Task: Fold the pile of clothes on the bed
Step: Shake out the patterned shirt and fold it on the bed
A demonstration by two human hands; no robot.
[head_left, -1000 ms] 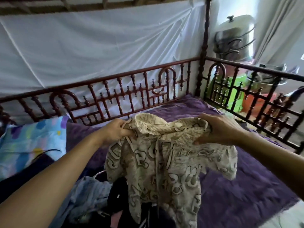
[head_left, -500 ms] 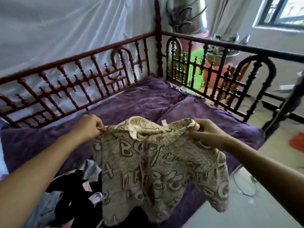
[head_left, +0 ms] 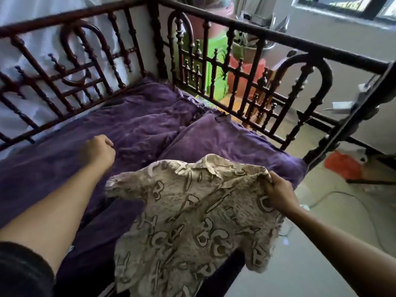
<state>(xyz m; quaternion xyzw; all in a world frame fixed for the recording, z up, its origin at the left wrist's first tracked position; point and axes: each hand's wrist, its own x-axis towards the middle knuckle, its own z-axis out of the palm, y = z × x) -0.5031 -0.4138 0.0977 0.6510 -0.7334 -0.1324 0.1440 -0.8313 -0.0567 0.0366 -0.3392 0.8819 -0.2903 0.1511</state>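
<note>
One hand only has the top (head_left: 192,221): the right hand (head_left: 280,194) grips its upper edge near the bed's right end, and the cloth drapes down from that grip across the edge of the purple blanket (head_left: 139,125). The left hand (head_left: 97,150) is curled into a fist around nothing, above the blanket and well apart from the top. Large outlined letters cover the beige fabric; B and A read plainly, the others are lost in creases. Dark turned-wood rails (head_left: 246,33) fence the far side and right end. Behind them stand something green (head_left: 216,67) and something red (head_left: 246,71). An orange bag (head_left: 341,166) and a white cable (head_left: 364,202) lie on the floor.
</note>
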